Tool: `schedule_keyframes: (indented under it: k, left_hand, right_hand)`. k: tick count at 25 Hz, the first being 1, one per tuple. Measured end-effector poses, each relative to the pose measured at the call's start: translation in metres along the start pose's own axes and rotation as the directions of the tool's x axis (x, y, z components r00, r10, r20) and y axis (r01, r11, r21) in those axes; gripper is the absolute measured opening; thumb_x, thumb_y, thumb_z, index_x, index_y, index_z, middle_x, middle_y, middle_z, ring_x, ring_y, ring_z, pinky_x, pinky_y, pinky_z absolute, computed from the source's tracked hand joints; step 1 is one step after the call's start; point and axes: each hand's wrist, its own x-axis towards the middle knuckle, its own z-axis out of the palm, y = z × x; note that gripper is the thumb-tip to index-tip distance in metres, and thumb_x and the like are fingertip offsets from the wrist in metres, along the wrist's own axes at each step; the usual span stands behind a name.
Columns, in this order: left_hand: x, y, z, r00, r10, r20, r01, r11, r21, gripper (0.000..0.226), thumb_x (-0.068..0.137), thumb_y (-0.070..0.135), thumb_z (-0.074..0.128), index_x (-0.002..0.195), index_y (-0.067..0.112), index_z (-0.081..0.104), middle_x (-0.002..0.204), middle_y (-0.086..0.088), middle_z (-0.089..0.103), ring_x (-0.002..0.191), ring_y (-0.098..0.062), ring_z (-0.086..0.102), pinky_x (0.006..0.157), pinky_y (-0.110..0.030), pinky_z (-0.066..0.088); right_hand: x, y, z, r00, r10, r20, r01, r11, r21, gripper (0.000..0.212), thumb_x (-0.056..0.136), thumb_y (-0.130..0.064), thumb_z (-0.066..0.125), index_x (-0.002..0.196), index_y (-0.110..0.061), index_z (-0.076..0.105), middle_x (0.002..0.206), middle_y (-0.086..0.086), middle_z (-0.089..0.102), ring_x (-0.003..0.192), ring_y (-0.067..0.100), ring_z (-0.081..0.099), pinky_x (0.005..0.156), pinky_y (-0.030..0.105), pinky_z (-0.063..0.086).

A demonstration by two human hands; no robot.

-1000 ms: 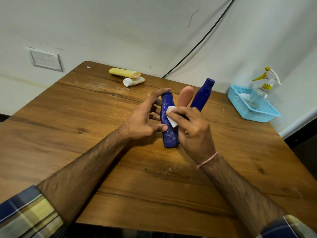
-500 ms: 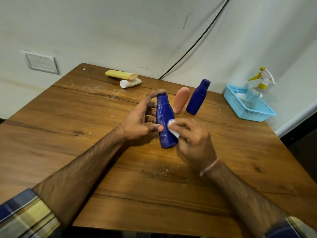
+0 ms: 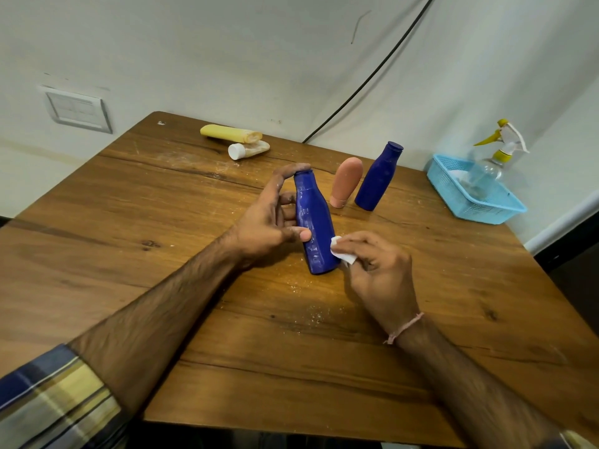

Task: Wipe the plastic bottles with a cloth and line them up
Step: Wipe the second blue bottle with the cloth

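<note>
Steadying standing blue bottle (image 3: 312, 218) in left hand (image 3: 264, 222) grip, right hand (image 3: 381, 273) grip pinching white cloth (image 3: 341, 254) against its side

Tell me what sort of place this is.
Probably a plain room in a home or small workspace: a worn wooden table set against painted walls, a wall switch plate, and a blue plastic basket holding a spray bottle.

The middle was taken: the left hand (image 3: 269, 222) gripped the near blue bottle (image 3: 312, 222), and the right hand (image 3: 379, 273) pinched a cloth (image 3: 339, 254) against it. Just behind stood a pink bottle (image 3: 346, 181) and a second blue bottle (image 3: 377, 178), close together. Open table (image 3: 146, 228) wood lay at the left and the near side. A basket (image 3: 486, 216) filled the far right corner.
</note>
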Motion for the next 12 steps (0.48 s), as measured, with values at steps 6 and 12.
schedule_keyframes:
  k: [6, 12]
  left_hand:
    - [0.002, -0.007, -0.004, 1.0, -0.014, 0.019, 0.015, 0.999, -0.031, 0.106, 0.067, 0.005, 0.084, 0.151, 0.034, 0.026, 0.134, -0.026, 0.058, 0.12, -0.036, 0.065, 0.089, -0.054, 0.059]
    - [0.003, -0.008, -0.003, 1.0, -0.013, -0.013, 0.013, 0.999, -0.031, 0.106, 0.063, 0.011, 0.087, 0.147, 0.036, 0.027, 0.135, -0.03, 0.052, 0.119, -0.04, 0.065, 0.089, -0.058, 0.059]
  right_hand:
    - [-0.013, -0.008, 0.003, 0.99, -0.139, 0.035, 0.141, 0.989, -0.054, 0.035, 0.079, 0.012, 0.067, 0.107, -0.008, 0.075, 0.11, 0.006, 0.071, 0.108, 0.015, 0.064, 0.093, 0.025, 0.056]
    - [-0.02, -0.015, 0.0, 0.953, -0.272, 0.134, 0.285, 0.955, -0.088, 0.028, 0.089, -0.011, 0.055, 0.109, -0.007, 0.074, 0.113, 0.007, 0.069, 0.111, 0.019, 0.062, 0.089, 0.032, 0.057]
